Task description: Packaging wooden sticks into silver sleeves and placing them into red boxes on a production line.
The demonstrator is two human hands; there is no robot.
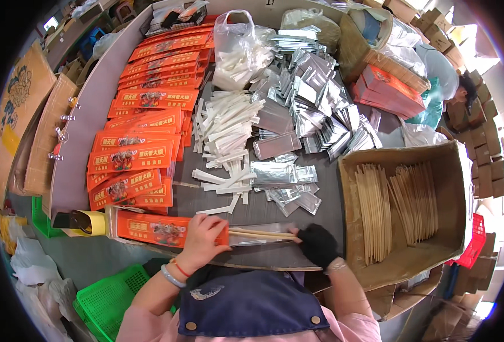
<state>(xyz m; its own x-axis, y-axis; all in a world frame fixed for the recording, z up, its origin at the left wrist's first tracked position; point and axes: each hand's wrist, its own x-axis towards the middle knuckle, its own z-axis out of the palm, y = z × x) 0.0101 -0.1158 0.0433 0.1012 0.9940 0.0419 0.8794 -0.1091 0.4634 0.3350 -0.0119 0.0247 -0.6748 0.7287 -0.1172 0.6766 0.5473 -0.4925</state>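
Pinching a red packet [143,227] at its right end with the left hand [199,242], thumb and fingers pressed close. Gripping 2 chopsticks [260,233] by their right tips with the right hand [320,248], blurred, but with fingers curled in inside a black glove [315,240]. Laid out in 1 line from packet to chopsticks, along the near edge of the table [329,205]. Cannot tell how deep in the packet, with the left hand in the way. Could snag at the packet's mouth if pushed in crooked, and so rip or crumple the thin film [275,228] there. Could also roll apart if held too loosely, or drop off the edge, being so near it. Spread over the gray table: piled red packets [143,154] at the left, white strips [223,122] in the middle, shiny silver packs [320,102] just right of them, then a brown box [411,273] with many more chopsticks. Below the table, a green basket [106,296]; far right, stacked cartons [483,148] and a person [437,68] in a pale top.
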